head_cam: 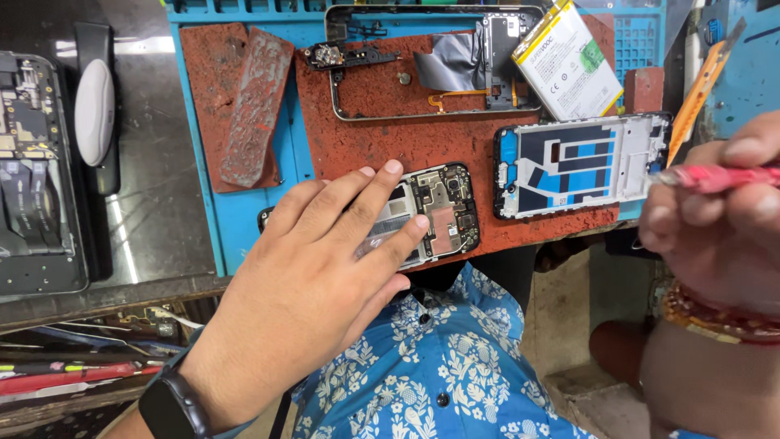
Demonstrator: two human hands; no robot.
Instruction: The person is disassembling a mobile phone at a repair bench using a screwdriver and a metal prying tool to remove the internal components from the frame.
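Observation:
My left hand (313, 280) lies flat on an opened phone (443, 210), its circuit board and metal shields exposed, at the near edge of a worn red mat (390, 134). My right hand (723, 219) is at the right edge, its fingers closed around a red-handled tool (715, 177) that points left toward a bare phone frame (581, 165) lying on the mat. The tool's tip sits near that frame's right end.
A white phone battery (569, 61), a metal middle frame (431, 65) and a small black part (341, 55) lie at the back of the mat. A blue work tray (244, 219) is under it. Another opened device (36, 171) and a white oval object (95, 110) sit left.

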